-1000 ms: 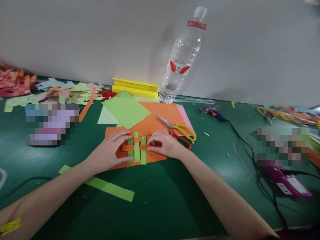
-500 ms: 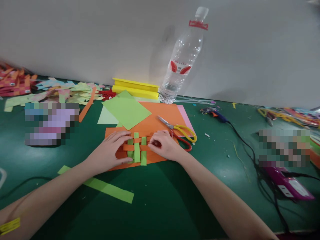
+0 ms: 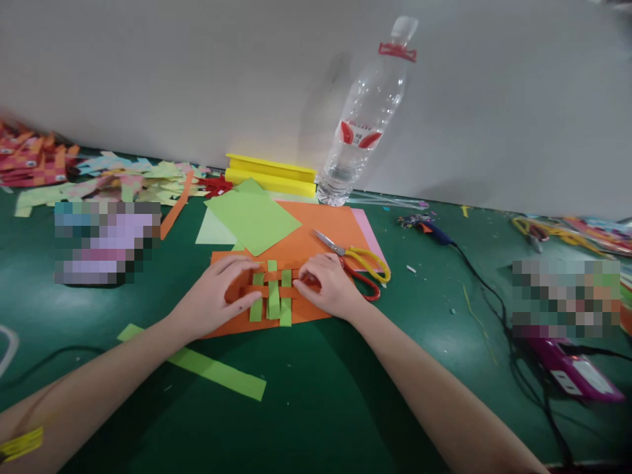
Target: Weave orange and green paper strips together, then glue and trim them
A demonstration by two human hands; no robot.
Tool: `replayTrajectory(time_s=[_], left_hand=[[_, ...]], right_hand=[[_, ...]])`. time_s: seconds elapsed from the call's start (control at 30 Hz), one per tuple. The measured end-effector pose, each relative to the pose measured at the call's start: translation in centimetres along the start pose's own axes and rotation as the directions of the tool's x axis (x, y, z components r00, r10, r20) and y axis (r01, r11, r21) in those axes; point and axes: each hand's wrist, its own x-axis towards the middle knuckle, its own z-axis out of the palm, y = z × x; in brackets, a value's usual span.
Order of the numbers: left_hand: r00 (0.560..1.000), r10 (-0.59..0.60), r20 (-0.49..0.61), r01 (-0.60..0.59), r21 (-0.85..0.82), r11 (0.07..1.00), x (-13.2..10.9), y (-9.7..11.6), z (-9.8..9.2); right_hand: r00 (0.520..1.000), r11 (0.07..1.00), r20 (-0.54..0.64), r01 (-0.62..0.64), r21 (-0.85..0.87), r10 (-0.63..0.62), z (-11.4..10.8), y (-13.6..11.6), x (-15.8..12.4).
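Observation:
Three upright green paper strips (image 3: 273,299) are woven with two crosswise orange paper strips (image 3: 271,291), lying on orange paper sheets (image 3: 306,311). My left hand (image 3: 220,296) is at the left side of the weave, thumb and fingers apart in a curve. Its thumb tip touches the left green strip, and its fingertips lie near the upper orange strip. At the right side, my right hand (image 3: 328,286) has thumb and forefinger closed on the end of an orange strip; the fingers partly hide that end. Scissors (image 3: 360,257) with yellow and red handles lie just beyond my right hand.
A loose green strip (image 3: 217,374) lies under my left forearm. Behind are a green sheet (image 3: 254,220), a yellow folded piece (image 3: 269,176) and a leaning water bottle (image 3: 363,122). Paper scraps (image 3: 123,178) lie left; a glue gun (image 3: 429,230) and purple power strip (image 3: 575,368) lie right.
My left thumb has moved up from the lower end of the left green strip towards the lower orange strip. My right hand stays at the right side of the weave.

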Motion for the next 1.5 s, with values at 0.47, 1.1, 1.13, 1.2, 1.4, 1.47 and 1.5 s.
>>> replayTrajectory(time_s=[0.47, 1.1, 1.13, 1.2, 1.4, 1.47, 1.5], left_hand=[[0.984, 0.157, -0.088, -0.122, 0.319, 0.940, -0.6, 0.9, -0.2], [0.981, 0.190, -0.046, -0.178, 0.187, 0.966, -0.5, 1.5, 0.0], [0.979, 0.197, -0.045, -0.186, 0.183, 0.965, -0.5, 1.5, 0.0], [0.978, 0.204, -0.043, -0.194, 0.174, 0.965, -0.6, 1.5, 0.0], [0.985, 0.148, -0.091, -0.134, 0.141, 0.981, -0.7, 1.4, 0.0], [0.988, 0.102, -0.120, -0.086, 0.132, 0.987, -0.6, 1.3, 0.1], [0.989, 0.085, -0.123, -0.068, 0.135, 0.989, -0.5, 1.2, 0.1]], right_hand=[[0.977, 0.984, 0.162, 0.153, -0.093, -0.137, 0.6, -0.3, -0.6], [0.972, 0.987, 0.187, 0.156, -0.038, -0.146, 0.8, -0.2, -0.5], [0.971, 0.987, 0.188, 0.156, -0.037, -0.146, 0.8, -0.2, -0.5], [0.971, 0.987, 0.189, 0.155, -0.037, -0.146, 0.8, -0.2, -0.5], [0.970, 0.987, 0.192, 0.159, -0.032, -0.150, 0.7, -0.1, -0.5], [0.969, 0.987, 0.191, 0.161, -0.026, -0.154, 0.7, -0.1, -0.5], [0.970, 0.987, 0.189, 0.158, -0.023, -0.151, 0.7, -0.1, -0.5]])
